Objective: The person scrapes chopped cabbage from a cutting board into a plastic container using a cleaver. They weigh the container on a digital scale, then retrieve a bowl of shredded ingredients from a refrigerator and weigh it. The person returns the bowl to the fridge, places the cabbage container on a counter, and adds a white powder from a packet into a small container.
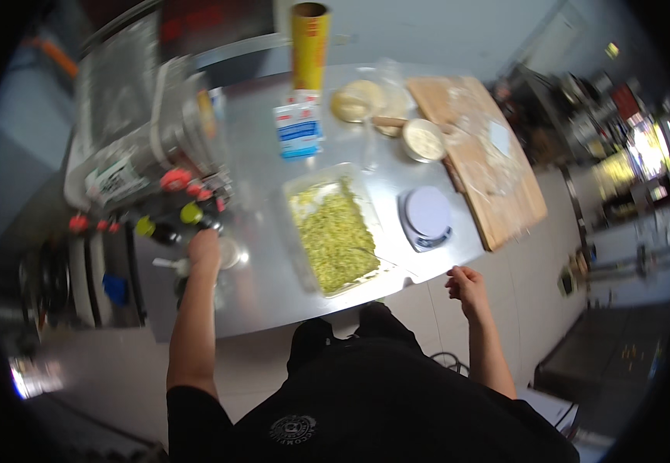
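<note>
My left hand (204,250) is at the left of the steel table, by a dark bottle with a green cap (191,214); blur hides whether its fingers grip anything. Beside it are a small round container (229,253) and a second green-capped bottle (147,226). Before me stands a clear rectangular tub (295,231) of chopped green filling (338,240), a thin utensil lying across its right side. My right hand (463,285), fingers loosely curled and apparently holding nothing, hangs off the table's front edge, below a kitchen scale (429,217).
A wooden board (500,185) with plastic film lies at the right. Toward the back stand a bowl of pale powder (423,140), a blue-and-white packet (298,130) and a yellow cardboard tube (309,49). Stacked plastic containers (118,116) fill the back left.
</note>
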{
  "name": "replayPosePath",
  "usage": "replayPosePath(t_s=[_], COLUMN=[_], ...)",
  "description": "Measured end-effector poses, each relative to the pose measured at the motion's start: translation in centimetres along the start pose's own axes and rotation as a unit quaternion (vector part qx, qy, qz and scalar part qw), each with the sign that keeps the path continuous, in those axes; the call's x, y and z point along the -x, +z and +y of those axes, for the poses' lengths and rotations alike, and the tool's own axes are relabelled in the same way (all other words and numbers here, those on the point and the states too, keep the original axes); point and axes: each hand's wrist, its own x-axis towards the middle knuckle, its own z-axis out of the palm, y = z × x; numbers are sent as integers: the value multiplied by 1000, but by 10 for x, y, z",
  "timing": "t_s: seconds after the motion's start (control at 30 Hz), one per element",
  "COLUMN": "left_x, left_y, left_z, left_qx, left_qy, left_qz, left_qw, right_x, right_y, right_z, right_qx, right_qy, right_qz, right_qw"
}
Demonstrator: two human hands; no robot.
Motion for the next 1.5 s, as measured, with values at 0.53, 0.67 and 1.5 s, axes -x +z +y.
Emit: replayPosePath(t_s=[0.53, 0.67, 1.5], left_x=[77, 50, 62], left_y=[-116, -93, -89], left_z=[88, 102, 470], left_qx=[161, 42, 456], left_qy=[82, 37, 161], left_qz=[214, 201, -34], left_qw=[960, 978, 875], right_x=[-46, -91, -173], right_y=[-40, -51, -75], right_z=[52, 62, 66], right_qx=[-54, -14, 30], right_qy=[66, 56, 18], right_qz=[-10, -41, -55], right_qw=[996, 997, 998])
